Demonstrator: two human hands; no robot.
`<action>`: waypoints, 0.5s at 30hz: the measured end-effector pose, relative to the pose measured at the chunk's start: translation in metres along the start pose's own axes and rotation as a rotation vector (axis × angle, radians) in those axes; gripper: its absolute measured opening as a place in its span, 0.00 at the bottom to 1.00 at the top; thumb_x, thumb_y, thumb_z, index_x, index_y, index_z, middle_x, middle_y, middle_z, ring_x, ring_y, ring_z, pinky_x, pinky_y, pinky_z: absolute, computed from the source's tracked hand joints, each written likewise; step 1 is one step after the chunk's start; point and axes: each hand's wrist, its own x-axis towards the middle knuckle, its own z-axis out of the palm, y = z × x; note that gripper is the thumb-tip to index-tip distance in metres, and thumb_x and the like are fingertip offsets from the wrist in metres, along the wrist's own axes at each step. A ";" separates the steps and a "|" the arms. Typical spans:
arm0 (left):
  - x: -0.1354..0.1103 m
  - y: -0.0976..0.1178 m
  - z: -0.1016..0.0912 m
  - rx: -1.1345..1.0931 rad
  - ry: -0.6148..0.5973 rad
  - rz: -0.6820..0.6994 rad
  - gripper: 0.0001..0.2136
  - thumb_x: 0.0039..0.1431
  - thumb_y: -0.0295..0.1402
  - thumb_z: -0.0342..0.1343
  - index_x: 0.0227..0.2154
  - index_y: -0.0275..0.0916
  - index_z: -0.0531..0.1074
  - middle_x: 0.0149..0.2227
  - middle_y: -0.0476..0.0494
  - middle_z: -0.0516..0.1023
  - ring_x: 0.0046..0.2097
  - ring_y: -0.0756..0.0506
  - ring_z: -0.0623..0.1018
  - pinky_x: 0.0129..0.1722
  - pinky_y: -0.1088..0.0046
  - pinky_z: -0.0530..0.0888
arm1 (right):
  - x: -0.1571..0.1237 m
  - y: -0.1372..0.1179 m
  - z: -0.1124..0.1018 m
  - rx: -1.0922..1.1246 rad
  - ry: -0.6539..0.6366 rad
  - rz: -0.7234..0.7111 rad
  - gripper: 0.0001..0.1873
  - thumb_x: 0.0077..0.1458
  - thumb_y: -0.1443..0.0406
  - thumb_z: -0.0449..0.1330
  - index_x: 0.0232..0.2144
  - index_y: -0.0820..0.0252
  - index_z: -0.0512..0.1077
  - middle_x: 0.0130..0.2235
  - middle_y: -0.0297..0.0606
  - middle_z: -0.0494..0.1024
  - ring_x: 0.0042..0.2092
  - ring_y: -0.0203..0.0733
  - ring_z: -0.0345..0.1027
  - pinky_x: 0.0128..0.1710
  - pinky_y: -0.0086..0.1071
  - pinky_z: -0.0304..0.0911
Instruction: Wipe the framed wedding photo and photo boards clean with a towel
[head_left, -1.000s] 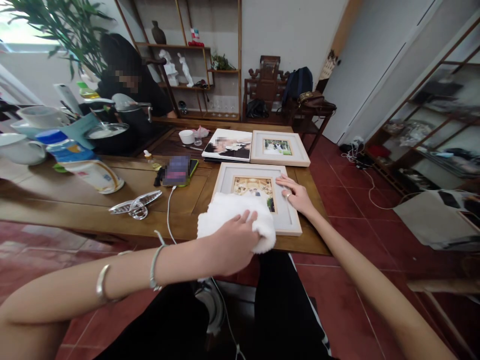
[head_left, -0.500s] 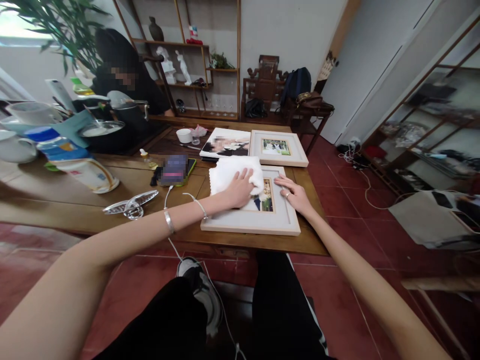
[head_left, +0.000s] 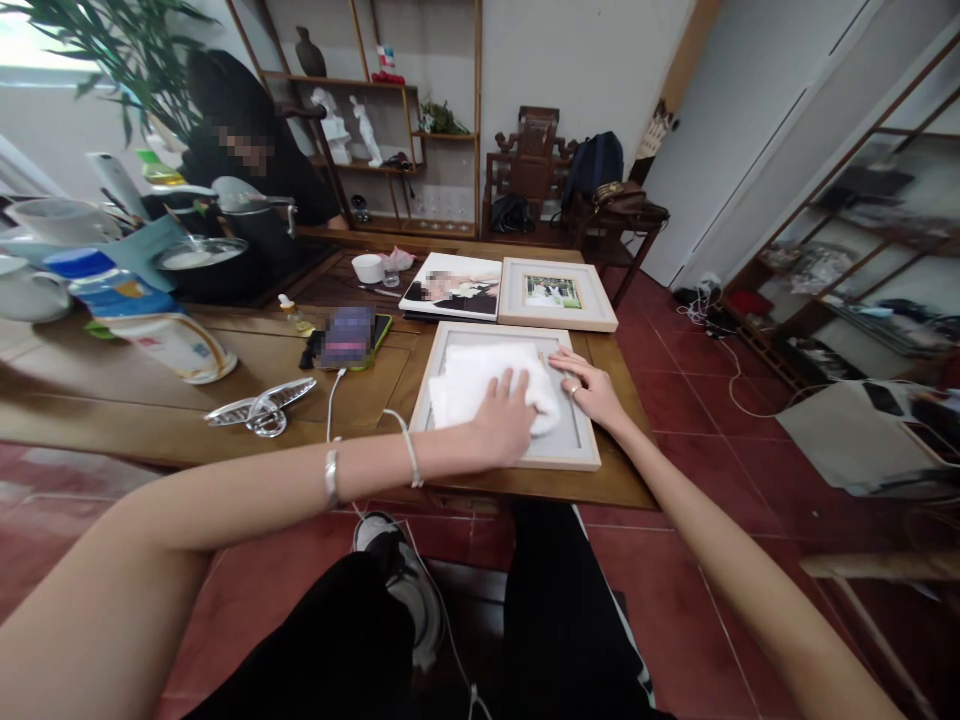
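A picture frame (head_left: 506,463) with a pale wooden edge lies flat near the front of the table. Spread across its middle is a white cloth (head_left: 472,375), which hides the picture inside. My left hand (head_left: 510,415) grips the cloth from above and presses it down, with the fingers over its right part and some cloth bunched beside the thumb. On the frame's right side rests my right hand (head_left: 589,388), open, its fingers stretched out over the border and a ring on one finger.
Behind lie a second framed photo (head_left: 559,318) and a photo panel (head_left: 457,285). A phone (head_left: 349,337) with a cable, a silver hair clip (head_left: 262,405), a dropper bottle (head_left: 296,315) and a squeeze bottle (head_left: 169,345) are to the left. A person (head_left: 247,150) sits across the table.
My left hand has moved the cloth toward me and slightly right, from the frame's upper left to its middle, covering the picture. My right hand stays in place.
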 end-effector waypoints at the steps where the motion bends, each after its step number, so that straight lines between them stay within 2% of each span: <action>1: 0.016 -0.012 0.005 0.005 0.052 -0.028 0.20 0.58 0.25 0.52 0.53 0.30 0.71 0.68 0.29 0.50 0.67 0.26 0.52 0.63 0.45 0.57 | 0.000 0.000 0.000 0.000 -0.004 -0.003 0.22 0.47 0.71 0.55 0.44 0.52 0.78 0.53 0.34 0.77 0.63 0.47 0.60 0.65 0.47 0.52; 5: 0.068 -0.059 0.015 0.055 0.265 -0.028 0.20 0.60 0.25 0.50 0.55 0.26 0.68 0.69 0.25 0.42 0.69 0.29 0.43 0.66 0.48 0.50 | 0.000 0.001 -0.001 -0.005 -0.013 -0.011 0.22 0.48 0.69 0.56 0.44 0.53 0.78 0.53 0.35 0.77 0.63 0.48 0.59 0.65 0.47 0.52; 8: 0.082 -0.070 0.012 0.112 0.271 -0.004 0.19 0.60 0.25 0.50 0.53 0.25 0.70 0.69 0.24 0.41 0.69 0.28 0.41 0.66 0.48 0.47 | 0.000 0.001 -0.001 -0.005 -0.007 -0.002 0.21 0.48 0.69 0.56 0.45 0.54 0.78 0.53 0.36 0.76 0.63 0.48 0.59 0.65 0.46 0.51; 11: 0.066 -0.052 0.003 0.112 0.135 -0.002 0.19 0.61 0.26 0.50 0.53 0.24 0.70 0.68 0.21 0.43 0.68 0.26 0.45 0.64 0.46 0.51 | 0.000 0.001 0.000 0.002 -0.001 0.013 0.22 0.48 0.70 0.55 0.45 0.53 0.78 0.54 0.36 0.76 0.63 0.48 0.60 0.65 0.47 0.51; 15: 0.013 -0.003 -0.007 0.121 -0.064 0.001 0.19 0.61 0.25 0.49 0.55 0.27 0.70 0.67 0.21 0.48 0.67 0.25 0.53 0.60 0.46 0.60 | 0.001 0.001 0.001 -0.012 -0.007 0.000 0.22 0.48 0.71 0.55 0.45 0.54 0.78 0.53 0.36 0.77 0.63 0.49 0.60 0.65 0.48 0.52</action>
